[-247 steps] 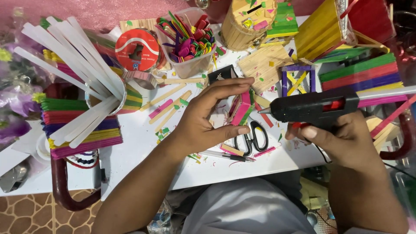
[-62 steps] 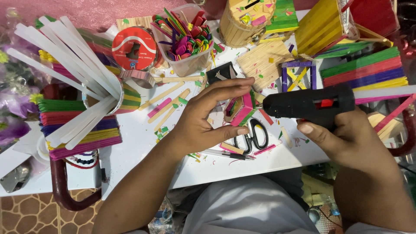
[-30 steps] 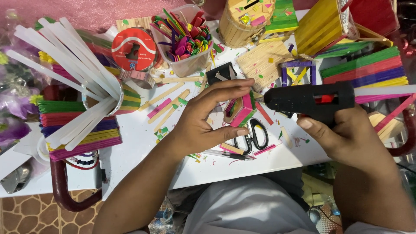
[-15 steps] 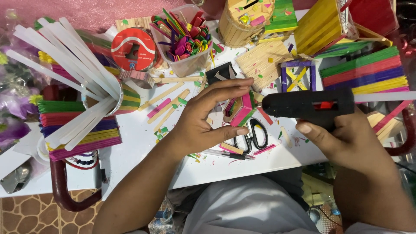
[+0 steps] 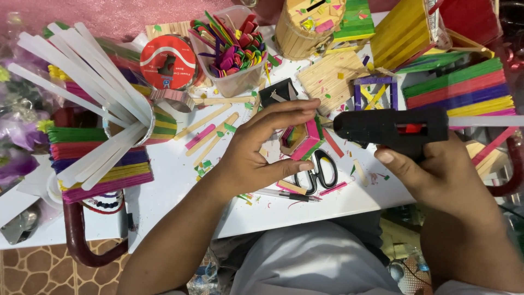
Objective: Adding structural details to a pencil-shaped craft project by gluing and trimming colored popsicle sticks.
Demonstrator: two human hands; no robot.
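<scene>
Little has shifted since the frame half a second earlier: the glue gun (image 5: 390, 128) sits marginally higher and its nozzle stays aimed at the same corner. The left hand (image 5: 256, 153) is curled partway shut, thumb beneath and fingers (image 5: 289, 109) over the top, pinching a small box of coloured craft sticks (image 5: 300, 139) just above the white table (image 5: 174, 180). The right hand (image 5: 442, 175) is wrapped closed around the black gun's grip, with a clear glue stick (image 5: 486, 121) projecting from the rear. Judged from its build, the box is light and rigid but fragile at the glued joints; it is best held by opposite outer walls, as now, with fingertips kept clear of the nozzle and any wet glue. Scissors (image 5: 316, 172) lie just beneath the box. Further out stand a tub of coloured stick offcuts (image 5: 229, 52), a red tape roll (image 5: 166, 60) and a bundle of clear glue sticks (image 5: 82, 71).
</scene>
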